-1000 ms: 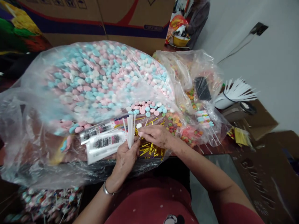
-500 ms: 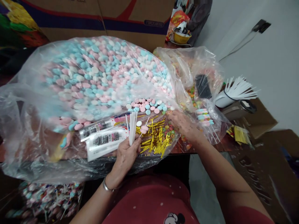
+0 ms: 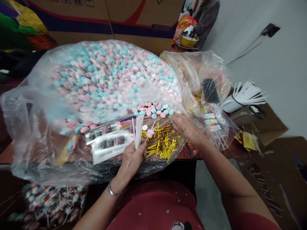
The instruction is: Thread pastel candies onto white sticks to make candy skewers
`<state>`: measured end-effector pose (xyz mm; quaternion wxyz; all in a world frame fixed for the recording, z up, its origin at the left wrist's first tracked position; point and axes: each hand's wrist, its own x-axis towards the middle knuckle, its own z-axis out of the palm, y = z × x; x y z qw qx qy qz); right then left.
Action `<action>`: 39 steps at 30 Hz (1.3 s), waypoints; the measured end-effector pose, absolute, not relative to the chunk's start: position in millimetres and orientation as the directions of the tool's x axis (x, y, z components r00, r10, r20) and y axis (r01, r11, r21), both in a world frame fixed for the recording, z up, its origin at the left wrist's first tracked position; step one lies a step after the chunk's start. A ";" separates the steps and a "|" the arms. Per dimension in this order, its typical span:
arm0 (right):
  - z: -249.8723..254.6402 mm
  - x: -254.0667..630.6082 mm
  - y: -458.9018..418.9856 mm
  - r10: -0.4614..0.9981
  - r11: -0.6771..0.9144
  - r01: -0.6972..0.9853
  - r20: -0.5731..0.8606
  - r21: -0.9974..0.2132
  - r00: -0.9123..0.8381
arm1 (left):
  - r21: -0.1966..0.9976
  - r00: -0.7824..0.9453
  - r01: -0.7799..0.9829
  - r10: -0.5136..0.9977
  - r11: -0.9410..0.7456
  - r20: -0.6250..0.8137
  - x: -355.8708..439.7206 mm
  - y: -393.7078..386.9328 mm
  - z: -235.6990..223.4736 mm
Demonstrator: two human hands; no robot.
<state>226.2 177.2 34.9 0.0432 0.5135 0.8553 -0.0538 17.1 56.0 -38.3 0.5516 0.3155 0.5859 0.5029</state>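
My left hand (image 3: 131,159) is closed around a bunch of white sticks (image 3: 138,131) that stand upright from the fist. A stick with pink and white candy discs (image 3: 148,131) on it also leans out of that hand. My right hand (image 3: 185,126) reaches to the right over small coloured ring candies (image 3: 176,136), fingers curled downward on them; what they pinch is hidden. Gold twist ties (image 3: 161,140) lie scattered between the two hands. A huge clear bag of pink, blue and white candy discs (image 3: 105,80) fills the table behind.
A second clear bag (image 3: 203,83) of coloured candies stands at the right with a black phone (image 3: 210,91) on it. A cup of white sticks (image 3: 242,95) lies farther right. Cardboard boxes (image 3: 100,19) line the back. Finished lollipops (image 3: 50,201) fill a bin at lower left. Another person (image 3: 206,16) is at the far back.
My right hand left the sticks in my left hand and moved right to the ring candies. The gold ties it covered now show. The left hand stayed put.
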 end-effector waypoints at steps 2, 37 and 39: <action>37.1 221.5 183.7 0.870 0.464 0.886 -0.179 -0.017 -0.460 | 0.936 -0.198 -0.180 0.921 0.301 -0.335 16.8 55.7 -37.8; 36.6 250.1 193.6 0.808 0.502 0.839 -0.232 -0.211 -0.542 | 0.939 -0.198 -0.174 0.923 0.298 -0.329 14.8 53.9 -34.2; 35.3 247.7 194.8 0.787 0.524 0.833 -0.272 -0.176 -0.553 | 0.943 -0.203 -0.173 0.927 0.283 -0.315 14.5 53.7 -34.8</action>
